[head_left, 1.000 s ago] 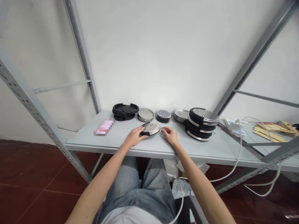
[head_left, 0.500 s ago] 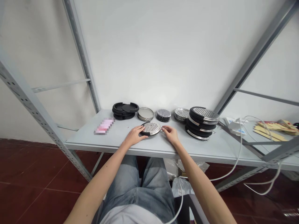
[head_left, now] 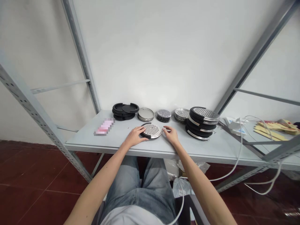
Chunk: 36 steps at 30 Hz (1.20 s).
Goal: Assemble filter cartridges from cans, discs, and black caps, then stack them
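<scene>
A round grater (head_left: 152,129) lies flat near the table's front edge, its perforated metal face up. A black rim wraps its left part, and a bright metal ring shows on the right. My left hand (head_left: 134,137) grips the black side, fingers over the far left edge and thumb along the near edge. At the opposite side, my right hand (head_left: 171,135) has its thumb and fingertips curled close together at the metal ring. Anything small between those fingertips is too tiny to make out.
Along the wall stand black rims (head_left: 124,112), plain metal rings (head_left: 145,115), perforated discs (head_left: 163,115) and rings with perforated plates (head_left: 181,115). A tall stack of round graters (head_left: 202,122) is at right. Grey shelf posts (head_left: 81,56) flank the table; a white cable (head_left: 239,153) hangs at right.
My right fingertips have shifted slightly at the ring, and the small shiny piece seen between them no longer shows. The grater's face appears flatter. My left hand keeps its grip.
</scene>
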Tool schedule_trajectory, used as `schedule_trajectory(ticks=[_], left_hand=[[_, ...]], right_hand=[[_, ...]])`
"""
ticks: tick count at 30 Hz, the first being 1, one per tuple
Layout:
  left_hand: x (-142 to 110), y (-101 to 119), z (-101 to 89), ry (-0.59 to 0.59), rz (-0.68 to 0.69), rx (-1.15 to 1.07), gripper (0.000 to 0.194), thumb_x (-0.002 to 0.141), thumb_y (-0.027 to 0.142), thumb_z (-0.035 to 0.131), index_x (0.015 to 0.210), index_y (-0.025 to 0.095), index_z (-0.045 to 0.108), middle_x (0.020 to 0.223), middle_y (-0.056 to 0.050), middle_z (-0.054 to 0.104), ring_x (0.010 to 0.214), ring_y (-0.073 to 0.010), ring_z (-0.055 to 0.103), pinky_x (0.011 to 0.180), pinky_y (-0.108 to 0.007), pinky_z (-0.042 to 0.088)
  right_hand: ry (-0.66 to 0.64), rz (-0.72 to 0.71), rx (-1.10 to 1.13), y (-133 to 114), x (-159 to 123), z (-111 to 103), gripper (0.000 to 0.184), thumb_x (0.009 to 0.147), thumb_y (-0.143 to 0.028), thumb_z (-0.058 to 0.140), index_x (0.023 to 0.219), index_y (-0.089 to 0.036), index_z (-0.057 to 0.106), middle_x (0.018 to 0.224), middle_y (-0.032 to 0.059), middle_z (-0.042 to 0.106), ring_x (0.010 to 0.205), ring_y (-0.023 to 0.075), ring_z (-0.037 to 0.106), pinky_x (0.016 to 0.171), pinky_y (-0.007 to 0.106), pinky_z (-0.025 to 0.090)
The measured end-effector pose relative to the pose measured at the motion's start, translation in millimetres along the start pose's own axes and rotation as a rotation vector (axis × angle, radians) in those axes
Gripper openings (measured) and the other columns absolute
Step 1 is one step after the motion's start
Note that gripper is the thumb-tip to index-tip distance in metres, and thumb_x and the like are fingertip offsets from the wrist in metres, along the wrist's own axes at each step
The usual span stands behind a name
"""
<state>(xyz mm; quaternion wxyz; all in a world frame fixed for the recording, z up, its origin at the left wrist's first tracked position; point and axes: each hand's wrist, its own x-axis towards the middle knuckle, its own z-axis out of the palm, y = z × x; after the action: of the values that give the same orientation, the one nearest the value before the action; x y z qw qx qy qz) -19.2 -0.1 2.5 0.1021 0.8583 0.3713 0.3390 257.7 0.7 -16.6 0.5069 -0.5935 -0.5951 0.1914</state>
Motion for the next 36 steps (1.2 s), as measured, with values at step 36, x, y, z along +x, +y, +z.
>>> schedule_trajectory(ticks=[36], left_hand=[[-0.4, -0.7, 1.7, 0.103, -0.008, 0.023, 0.056, 0.079, 0.050, 0.070, 0.125, 0.020, 0.061, 0.132, -0.011, 0.060, 0.123, -0.0266, 0.053, 0.106, -0.044, 0.042]], right_hand=[[-0.193, -0.365, -0.168, -17.8, -13.6, -0.2, 0.068, 0.076, -0.058, 0.067, 0.131, -0.019, 0.057, 0.136, 0.0149, 0.055, 0.126, 0.0303, 0.051, 0.108, 0.048, 0.039]])
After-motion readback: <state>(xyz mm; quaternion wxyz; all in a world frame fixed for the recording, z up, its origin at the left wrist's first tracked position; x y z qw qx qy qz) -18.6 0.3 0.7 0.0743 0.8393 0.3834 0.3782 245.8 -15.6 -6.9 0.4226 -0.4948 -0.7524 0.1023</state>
